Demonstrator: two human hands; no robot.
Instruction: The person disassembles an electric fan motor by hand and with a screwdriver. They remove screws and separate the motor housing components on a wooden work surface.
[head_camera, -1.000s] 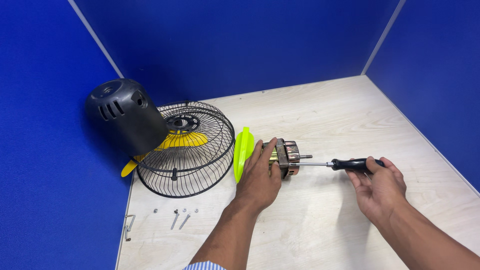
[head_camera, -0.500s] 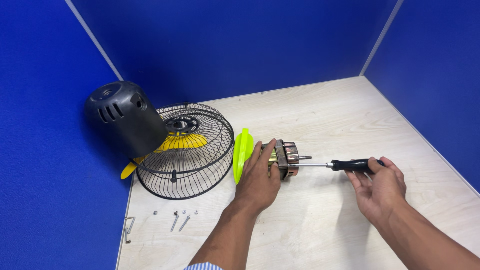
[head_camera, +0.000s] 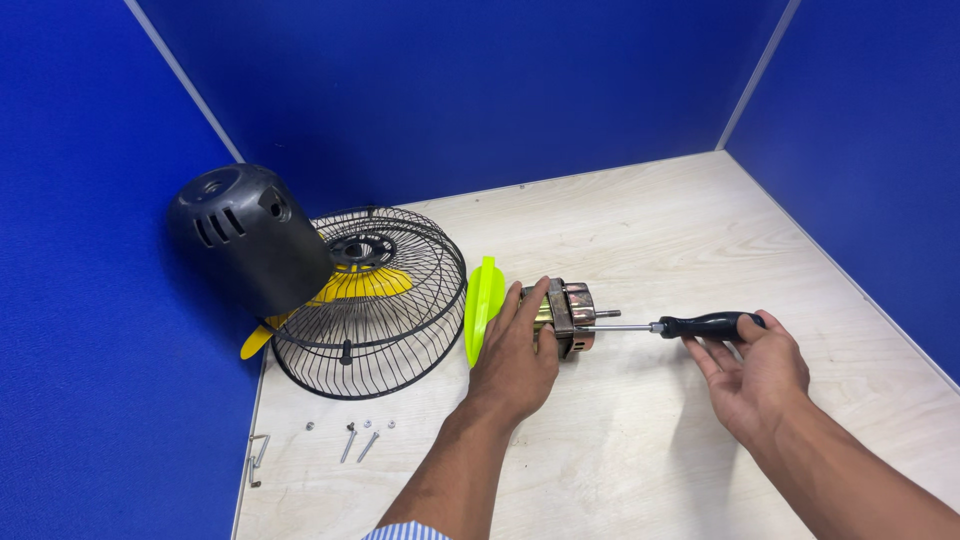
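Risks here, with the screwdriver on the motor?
1. The screwdriver tip meets the fan motor close to the left hand; a slip might jab the fingers.
2. The motor lies on its side, steadied only by that hand, so it may roll.
3. The loose screws sit near the table's front edge and might get knocked off.

the fan motor lies on its side on the pale wooden surface, copper and silvery metal, shaft pointing right, a yellow-green blade on its left end. my screwdriver, black handle and thin steel shank, lies level with its tip at the motor's right face.
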